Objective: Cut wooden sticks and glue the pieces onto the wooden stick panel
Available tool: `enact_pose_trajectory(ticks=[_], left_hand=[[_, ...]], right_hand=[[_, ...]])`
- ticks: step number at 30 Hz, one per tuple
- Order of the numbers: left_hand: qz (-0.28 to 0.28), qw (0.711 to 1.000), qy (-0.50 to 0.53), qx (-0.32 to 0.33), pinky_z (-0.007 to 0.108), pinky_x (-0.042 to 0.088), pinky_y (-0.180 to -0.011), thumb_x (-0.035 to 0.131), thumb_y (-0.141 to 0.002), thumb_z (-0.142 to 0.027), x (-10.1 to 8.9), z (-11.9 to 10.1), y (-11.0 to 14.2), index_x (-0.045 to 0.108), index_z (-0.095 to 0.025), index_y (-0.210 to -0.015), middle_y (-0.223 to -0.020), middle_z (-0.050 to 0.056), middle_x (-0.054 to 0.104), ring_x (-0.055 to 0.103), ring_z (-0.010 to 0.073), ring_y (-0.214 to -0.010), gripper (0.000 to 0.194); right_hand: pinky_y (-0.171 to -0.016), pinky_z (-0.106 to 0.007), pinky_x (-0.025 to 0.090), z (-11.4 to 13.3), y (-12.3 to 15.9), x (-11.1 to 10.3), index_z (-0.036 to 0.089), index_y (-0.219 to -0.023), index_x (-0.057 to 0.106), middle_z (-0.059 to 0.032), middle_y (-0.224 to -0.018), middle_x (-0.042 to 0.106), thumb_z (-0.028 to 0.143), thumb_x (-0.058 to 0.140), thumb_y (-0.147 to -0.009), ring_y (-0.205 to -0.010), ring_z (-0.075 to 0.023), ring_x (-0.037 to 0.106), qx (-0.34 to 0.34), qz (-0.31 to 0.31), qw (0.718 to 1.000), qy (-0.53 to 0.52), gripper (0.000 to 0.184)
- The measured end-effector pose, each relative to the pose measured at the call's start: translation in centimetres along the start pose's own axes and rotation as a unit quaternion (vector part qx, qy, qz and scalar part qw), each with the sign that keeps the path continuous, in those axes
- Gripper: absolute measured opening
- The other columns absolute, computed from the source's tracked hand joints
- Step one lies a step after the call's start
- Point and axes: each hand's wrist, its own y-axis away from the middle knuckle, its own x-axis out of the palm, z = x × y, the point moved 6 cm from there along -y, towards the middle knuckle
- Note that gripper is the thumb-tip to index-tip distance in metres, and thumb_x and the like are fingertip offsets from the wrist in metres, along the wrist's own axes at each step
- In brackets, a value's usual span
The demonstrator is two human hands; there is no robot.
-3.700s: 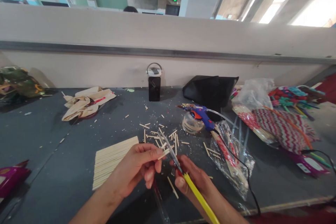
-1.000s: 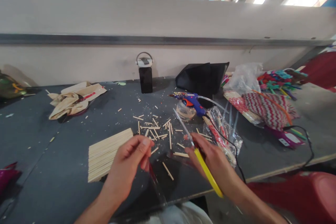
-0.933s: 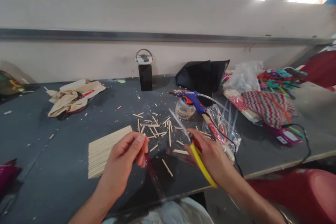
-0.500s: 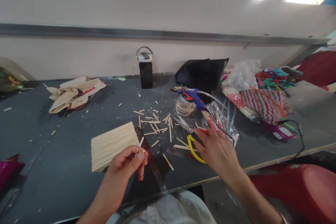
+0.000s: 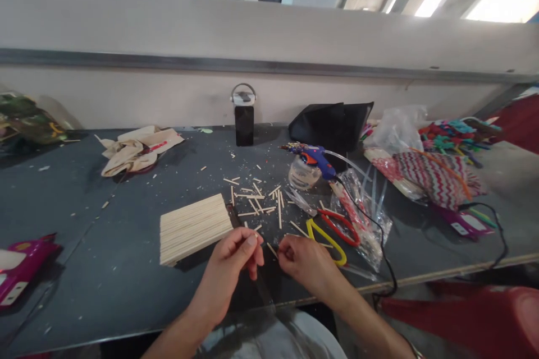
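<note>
On dk table [image 5: 113, 286], L hand [image 5: 231, 261] grip pinches stick bit [image 5: 256, 234] at fingertips, R hand [image 5: 309, 261] curled nr loose stick [image 5: 272, 249], hold unclear.

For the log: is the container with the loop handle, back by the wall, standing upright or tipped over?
Upright: the container has its white top and raised loop handle above its body, near the wall.
</note>
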Motion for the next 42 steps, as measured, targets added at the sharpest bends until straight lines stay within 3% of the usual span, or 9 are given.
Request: enact_pose_trajectory(ticks=[4, 11, 15, 20, 23, 26, 30, 31, 42], left_hand=[[0.056, 0.997, 0.043, 0.028, 0.024, 0.036, -0.053, 0.053, -0.09, -0.031, 0.7, 0.0, 0.0, 0.057, -0.017, -0.076, -0.06, -0.004, 0.044, 0.04, 0.0105, -0.055, 0.02], [0.115, 0.986, 0.024, 0.118, 0.029, 0.035, -0.063, 0.048, -0.093, -0.029, 0.6, -0.3, 1.2, 0.058, -0.017, -0.078, -0.067, 0.0, 0.05, 0.046, 0.0139, -0.065, 0.021], [0.12, 0.983, 0.041, 0.135, 0.029, 0.033, -0.062, 0.048, -0.093, -0.027, 0.3, -0.3, 1.2, 0.059, -0.017, -0.079, -0.068, 0.001, 0.05, 0.045, 0.0141, -0.064, 0.02], [0.117, 0.983, 0.064, 0.122, 0.029, 0.033, -0.061, 0.047, -0.093, -0.025, 0.0, -0.4, 1.1, 0.06, -0.016, -0.077, -0.066, 0.001, 0.049, 0.046, 0.0149, -0.063, 0.021], [0.117, 0.983, 0.084, 0.114, 0.029, 0.035, -0.06, 0.049, -0.091, -0.026, 0.1, -0.5, 1.1, 0.06, -0.016, -0.077, -0.066, 0.001, 0.049, 0.045, 0.0144, -0.062, 0.02], [0.123, 0.98, 0.124, 0.098, 0.027, 0.036, -0.058, 0.053, -0.09, -0.029, 0.6, -0.8, 0.8, 0.06, -0.016, -0.076, -0.064, 0.0, 0.047, 0.043, 0.0134, -0.06, 0.02], [0.118, 0.979, 0.148, 0.075, 0.025, 0.036, -0.055, 0.058, -0.087, -0.031, 1.1, -0.9, 0.2, 0.061, -0.015, -0.074, -0.063, -0.001, 0.044, 0.037, 0.0106, -0.055, 0.021], [0.118, 0.98, 0.146, 0.068, 0.025, 0.035, -0.054, 0.059, -0.087, -0.032, 1.1, -0.9, 0.1, 0.061, -0.015, -0.074, -0.063, -0.002, 0.043, 0.035, 0.0099, -0.054, 0.021], [0.156, 0.981, -0.021, 0.116, 0.026, 0.033, -0.059, 0.054, -0.09, -0.039, 1.0, -0.8, 0.1, 0.059, -0.016, -0.075, -0.068, 0.0, 0.047, 0.04, 0.012, -0.063, 0.028]], right_hand=[[-0.055, -0.024, 0.032, 0.5, 0.2, 0.3, 0.018, -0.08, 0.066, -0.0041, -0.073, 0.07, 0.023, 0.058, -0.08, -0.066, -0.0173, 0.062, -0.006, -0.005, 1.0, -0.002, 0.009], [-0.053, -0.019, 0.036, 0.7, -0.6, -0.3, 0.019, -0.074, 0.065, 0.0003, -0.067, 0.068, 0.013, 0.055, -0.075, -0.061, -0.0124, 0.062, -0.023, 0.007, 0.997, -0.073, 0.011], [-0.059, -0.023, 0.039, 0.7, -0.9, -0.8, 0.018, -0.085, 0.064, -0.0024, -0.073, 0.069, 0.023, 0.056, -0.079, -0.066, -0.0154, 0.062, -0.024, -0.014, 0.995, -0.094, 0.011], [-0.058, -0.026, 0.036, 1.2, -0.7, 0.2, 0.016, -0.061, 0.06, -0.0041, -0.061, 0.064, 0.01, 0.06, -0.067, -0.061, -0.018, 0.06, -0.038, 0.016, 0.991, -0.127, 0.008], [-0.052, -0.022, 0.037, 1.4, -1.1, -0.4, 0.017, -0.065, 0.06, -0.0007, -0.06, 0.063, 0.014, 0.058, -0.071, -0.056, -0.013, 0.057, -0.041, 0.036, 0.979, -0.194, 0.006], [-0.039, -0.018, 0.031, 1.8, -1.5, -1.4, 0.018, -0.077, 0.056, 0.0014, -0.063, 0.062, 0.032, 0.048, -0.084, -0.044, -0.0072, 0.047, -0.015, 0.06, 0.936, -0.348, 0.017], [-0.03, -0.013, 0.022, 2.8, -1.7, -2.0, 0.018, -0.072, 0.053, 0.0032, -0.059, 0.059, 0.038, 0.063, -0.075, -0.039, -0.0041, 0.041, 0.034, 0.076, 0.774, -0.627, 0.023], [-0.03, -0.012, 0.023, 2.9, -1.7, -2.1, 0.017, -0.071, 0.053, 0.0036, -0.058, 0.059, 0.037, 0.066, -0.074, -0.039, -0.0037, 0.041, 0.033, 0.07, 0.755, -0.651, 0.024], [-0.024, -0.01, 0.029, 3.4, -2.0, -2.2, 0.016, -0.072, 0.055, 0.0048, -0.049, 0.058, 0.034, 0.068, -0.076, -0.034, -0.005, 0.046, 0.015, 0.062, 0.732, -0.678, 0.022]])
